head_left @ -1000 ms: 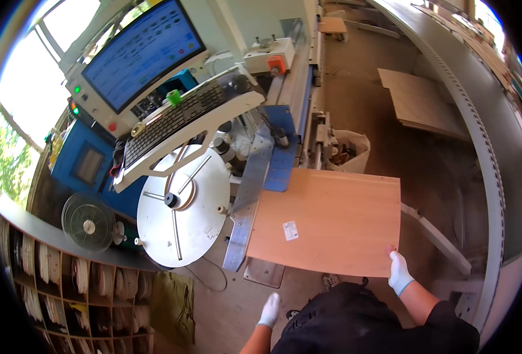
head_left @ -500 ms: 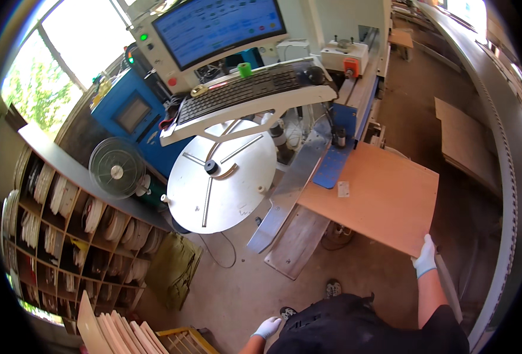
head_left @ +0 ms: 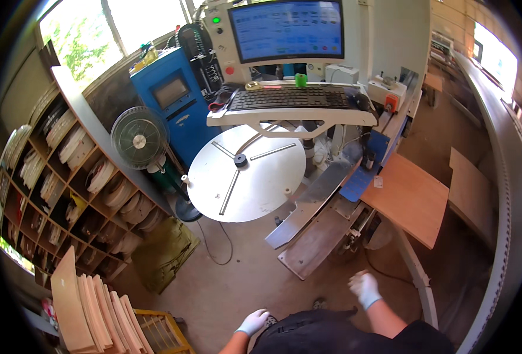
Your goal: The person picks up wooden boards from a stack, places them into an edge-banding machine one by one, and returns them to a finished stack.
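Note:
My left hand (head_left: pixel 253 322), in a white glove with bare fingertips, hangs low beside my dark clothing, fingers loosely stretched and holding nothing. My right hand (head_left: pixel 365 287), gloved the same way, is in the air in front of me, its fingers loosely bent and slightly blurred, with nothing in them. Beyond it, apart from the hand, a flat orange-brown wooden panel (head_left: pixel 411 200) lies at the machine's edge, with a small white label (head_left: pixel 378 182) near its left corner. A blue plate (head_left: pixel 355 185) adjoins that corner. Closest to my left hand is a stack of upright boards (head_left: pixel 104 312).
A round white turntable (head_left: pixel 261 183) stands below a keyboard shelf (head_left: pixel 290 118) and monitor (head_left: pixel 287 29). On the left are a fan (head_left: pixel 139 140) and a cubbyhole rack of rolls (head_left: pixel 90 171). A yellow frame (head_left: pixel 163 330) is by the boards. A long metal rail (head_left: pixel 500 141) runs along the right.
My right hand has let go of the panel's near corner and drawn back to the left. The panel now sits further along the machine, away from me. My view has turned left.

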The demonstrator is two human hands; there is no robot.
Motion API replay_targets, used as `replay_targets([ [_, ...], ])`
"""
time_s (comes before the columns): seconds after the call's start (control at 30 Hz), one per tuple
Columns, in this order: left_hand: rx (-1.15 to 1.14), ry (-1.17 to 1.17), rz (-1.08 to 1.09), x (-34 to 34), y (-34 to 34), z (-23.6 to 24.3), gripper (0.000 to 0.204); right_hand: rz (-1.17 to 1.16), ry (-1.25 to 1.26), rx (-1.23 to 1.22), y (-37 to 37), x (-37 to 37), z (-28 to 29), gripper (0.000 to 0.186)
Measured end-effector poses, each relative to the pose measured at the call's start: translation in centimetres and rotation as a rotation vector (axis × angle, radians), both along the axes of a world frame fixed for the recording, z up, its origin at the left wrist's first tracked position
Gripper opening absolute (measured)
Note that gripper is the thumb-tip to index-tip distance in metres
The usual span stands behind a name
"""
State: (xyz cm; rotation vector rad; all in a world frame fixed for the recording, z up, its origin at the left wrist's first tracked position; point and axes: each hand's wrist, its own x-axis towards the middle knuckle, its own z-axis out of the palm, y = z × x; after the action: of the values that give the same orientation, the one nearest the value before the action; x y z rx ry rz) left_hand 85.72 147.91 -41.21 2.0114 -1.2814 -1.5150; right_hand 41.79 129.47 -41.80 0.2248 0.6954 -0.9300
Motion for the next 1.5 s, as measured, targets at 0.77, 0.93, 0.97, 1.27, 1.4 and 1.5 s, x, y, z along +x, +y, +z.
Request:
replay_targets([
  [0.77,-0.020,-1.508,1.727,48.4,50.5,15.0,0.077,0.843,1.238,-0.023,10.3,5.9,-8.0,0.027],
  [0.93,-0.655,-0.289,2.070,50.2,49.7,11.8,0.088,0.874,1.205,-0.192,13.4,17.8,-6.2,0.024],
  [0.97,-0.705,-0.235,2.080,50.8,49.3,11.3,0.090,0.869,1.057,-0.265,14.0,18.3,-6.7,0.024],
  [1.27,-0.827,-0.547,2.019,56.4,51.6,8.9,0.063,1.069,1.191,-0.278,19.8,19.3,-7.6,0.026],
  [1.4,-0.831,-0.744,1.806,56.0,48.1,10.3,0.072,0.932,1.265,0.040,19.0,15.1,-6.8,0.023],
  [1.5,-0.471,-0.864,1.846,58.5,52.2,9.6,0.090,0.880,1.427,0.085,20.2,15.4,-6.5,0.018],
])
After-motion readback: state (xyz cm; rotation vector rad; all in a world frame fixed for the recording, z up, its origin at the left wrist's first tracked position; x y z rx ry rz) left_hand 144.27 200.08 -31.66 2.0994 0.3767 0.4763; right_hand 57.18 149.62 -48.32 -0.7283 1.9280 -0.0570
